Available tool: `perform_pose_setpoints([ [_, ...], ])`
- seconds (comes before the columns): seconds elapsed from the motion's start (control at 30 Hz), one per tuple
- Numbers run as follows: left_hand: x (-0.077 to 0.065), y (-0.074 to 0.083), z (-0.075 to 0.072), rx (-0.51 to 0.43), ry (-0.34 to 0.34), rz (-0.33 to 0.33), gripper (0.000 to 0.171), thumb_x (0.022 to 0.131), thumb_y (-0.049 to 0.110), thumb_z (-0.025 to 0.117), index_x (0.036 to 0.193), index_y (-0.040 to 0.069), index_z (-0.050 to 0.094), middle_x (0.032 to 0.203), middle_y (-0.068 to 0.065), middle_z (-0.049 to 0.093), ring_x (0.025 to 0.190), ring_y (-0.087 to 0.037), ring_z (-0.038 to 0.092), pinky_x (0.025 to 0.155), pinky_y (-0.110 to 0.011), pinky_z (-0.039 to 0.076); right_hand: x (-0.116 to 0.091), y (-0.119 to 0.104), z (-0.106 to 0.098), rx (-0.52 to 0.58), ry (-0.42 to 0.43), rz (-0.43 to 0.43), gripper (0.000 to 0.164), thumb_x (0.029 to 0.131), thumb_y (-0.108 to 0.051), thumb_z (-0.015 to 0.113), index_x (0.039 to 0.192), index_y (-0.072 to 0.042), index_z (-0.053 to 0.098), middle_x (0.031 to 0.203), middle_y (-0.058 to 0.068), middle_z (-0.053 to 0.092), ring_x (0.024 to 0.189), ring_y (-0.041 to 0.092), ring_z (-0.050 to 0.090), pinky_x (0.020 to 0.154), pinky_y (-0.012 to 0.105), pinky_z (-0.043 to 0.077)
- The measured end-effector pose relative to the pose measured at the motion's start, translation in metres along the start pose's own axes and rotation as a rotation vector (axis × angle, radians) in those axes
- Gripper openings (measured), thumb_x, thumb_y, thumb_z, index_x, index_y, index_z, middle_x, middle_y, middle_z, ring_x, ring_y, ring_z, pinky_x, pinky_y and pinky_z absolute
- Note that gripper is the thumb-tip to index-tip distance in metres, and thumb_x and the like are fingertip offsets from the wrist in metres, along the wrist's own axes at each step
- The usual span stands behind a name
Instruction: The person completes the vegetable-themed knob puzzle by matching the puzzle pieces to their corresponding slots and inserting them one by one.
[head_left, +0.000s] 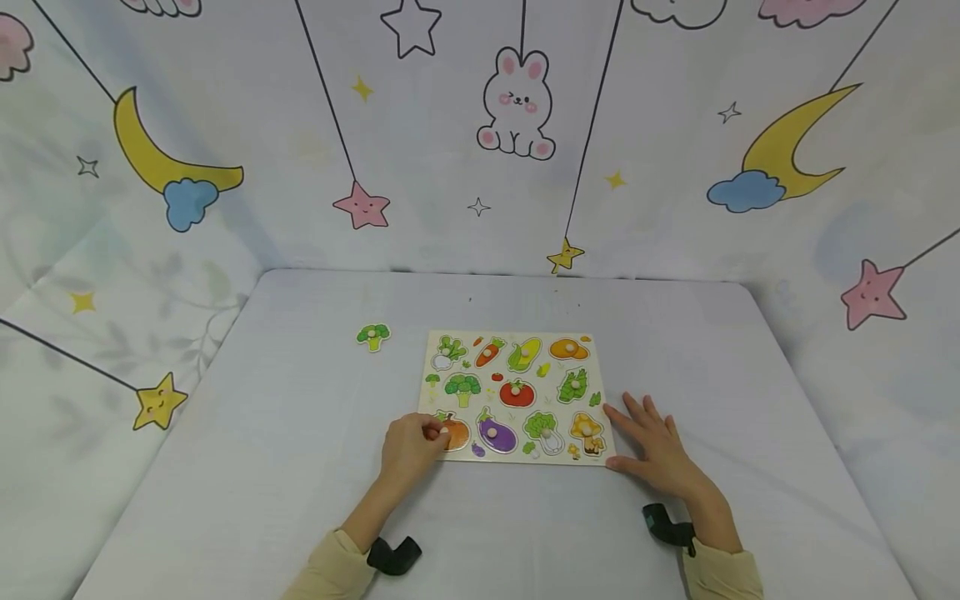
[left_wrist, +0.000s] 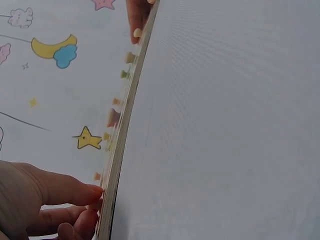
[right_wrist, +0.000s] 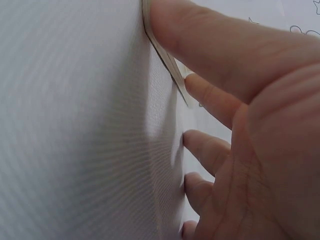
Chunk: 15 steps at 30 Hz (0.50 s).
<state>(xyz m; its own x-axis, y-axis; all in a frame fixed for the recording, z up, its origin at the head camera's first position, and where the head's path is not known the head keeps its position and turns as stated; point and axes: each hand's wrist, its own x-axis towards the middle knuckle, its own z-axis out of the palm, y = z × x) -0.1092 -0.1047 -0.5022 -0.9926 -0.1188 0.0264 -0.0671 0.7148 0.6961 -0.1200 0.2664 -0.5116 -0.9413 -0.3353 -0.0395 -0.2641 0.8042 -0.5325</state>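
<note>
A wooden vegetable puzzle board [head_left: 551, 407] lies flat on the table, bearing knobbed pieces such as a tomato [head_left: 517, 393], an eggplant [head_left: 497, 433] and a mushroom [head_left: 588, 434]. At its lower left corner, my left hand [head_left: 411, 450] pinches the knob of the orange pumpkin piece [head_left: 457, 435], which is partly covered by the fingers. The left wrist view shows that thumb and forefinger meeting at the board's surface [left_wrist: 117, 165]. With fingers spread, my right hand [head_left: 656, 450] touches the board's right edge; its thumb [right_wrist: 200, 40] presses near the corner.
A loose broccoli piece [head_left: 372, 337] lies on the white table [head_left: 315, 400], beyond the board's upper left corner. Behind the table hangs a cloth [head_left: 450, 125] printed with moons, stars and a rabbit. Black wrist cameras [head_left: 395, 556] sit by both sleeves.
</note>
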Motion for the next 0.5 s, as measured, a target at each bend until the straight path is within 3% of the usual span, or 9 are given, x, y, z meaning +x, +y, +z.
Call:
perform_pose_setpoints([
  [0.3,0.005,-0.005,-0.012,-0.063,-0.018,0.034,0.017,0.07,0.019,0.073,0.081,0.007,0.068,0.064,0.004,0.054,0.058,-0.01,0.045,0.05,-0.021,0.037,0.001,0.002,0.003,0.008,0.008,-0.012,0.079,0.068,-0.043,0.07,0.136,-0.021,0.037,0.145,0.018,0.018,0.133,0.042,0.002,0.097,0.065,0.0],
  [0.5,0.031,-0.018,-0.035,-0.087,0.122,0.051,0.024,0.072,0.019,0.072,0.091,0.005,0.067,0.072,-0.003,0.057,0.062,-0.014,0.047,0.053,-0.023,0.038,0.0,0.003,0.001,0.004,-0.001,-0.007,0.079,0.069,-0.046,0.068,0.136,-0.021,0.036,0.146,0.018,0.017,0.133,0.041,0.001,0.097,0.064,-0.001],
])
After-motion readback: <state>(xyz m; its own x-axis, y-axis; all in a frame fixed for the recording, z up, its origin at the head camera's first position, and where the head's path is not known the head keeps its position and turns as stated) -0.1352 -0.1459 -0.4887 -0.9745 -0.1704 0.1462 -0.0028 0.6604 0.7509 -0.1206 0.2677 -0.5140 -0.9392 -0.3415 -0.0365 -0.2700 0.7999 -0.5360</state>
